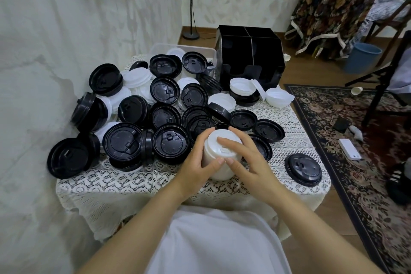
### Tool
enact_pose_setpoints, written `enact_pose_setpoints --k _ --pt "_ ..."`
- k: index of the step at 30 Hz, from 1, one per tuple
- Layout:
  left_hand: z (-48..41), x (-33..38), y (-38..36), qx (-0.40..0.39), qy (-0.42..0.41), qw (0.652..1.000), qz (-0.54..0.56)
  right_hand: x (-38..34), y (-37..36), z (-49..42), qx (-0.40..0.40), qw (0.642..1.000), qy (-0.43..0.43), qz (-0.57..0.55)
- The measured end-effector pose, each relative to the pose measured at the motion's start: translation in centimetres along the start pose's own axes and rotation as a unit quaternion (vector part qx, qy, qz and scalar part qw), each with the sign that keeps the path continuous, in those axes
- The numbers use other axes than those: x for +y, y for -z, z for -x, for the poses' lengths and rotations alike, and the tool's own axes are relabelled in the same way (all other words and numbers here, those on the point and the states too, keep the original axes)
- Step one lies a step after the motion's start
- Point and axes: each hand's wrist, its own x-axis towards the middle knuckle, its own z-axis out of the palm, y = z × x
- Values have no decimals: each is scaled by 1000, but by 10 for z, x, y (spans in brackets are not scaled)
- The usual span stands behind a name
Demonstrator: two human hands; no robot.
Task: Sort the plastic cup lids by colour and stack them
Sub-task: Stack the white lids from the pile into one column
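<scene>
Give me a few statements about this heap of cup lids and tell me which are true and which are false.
1. The left hand and the right hand both hold the white lid stack. True.
2. The blue bin stands on the cloth. False: it stands on the wooden floor.
3. One lone black lid lies apart near the cloth's right edge. True.
4. The cloth is plain red. False: it is white lace.
5. The loose heap holds only white lids. False: most are black, with some white among them.
</scene>
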Motion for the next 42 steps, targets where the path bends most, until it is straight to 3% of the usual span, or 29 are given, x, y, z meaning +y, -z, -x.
enact_pose_setpoints --k 4,8,11,16,22,25,30,34,42 --pt "0 3 -2 6 -3 1000 -17 5 15 -22 81 997 3 -14" --pt "0 3 0 9 7 1000 -26 22 42 -75 160 983 -92 18" --pt "0 1 0 13 7 999 -41 39 51 -105 113 977 -113 138" --pt "-1 2 1 16 10 998 -65 56 48 -135 2 947 -67 314" --pt "-2 0 3 18 7 997 -72 54 37 -145 3 928 -55 369" --pt "-3 1 2 20 4 997 -75 53 39 -145 52 953 -87 285" --pt "-2 0 3 17 8 997 -70 42 46 -133 170 977 -128 6" --pt "-2 1 4 15 11 997 -68 34 53 -117 216 928 -195 -232" --pt "-2 2 2 17 6 998 -57 7 75 -87 262 812 -231 -468"
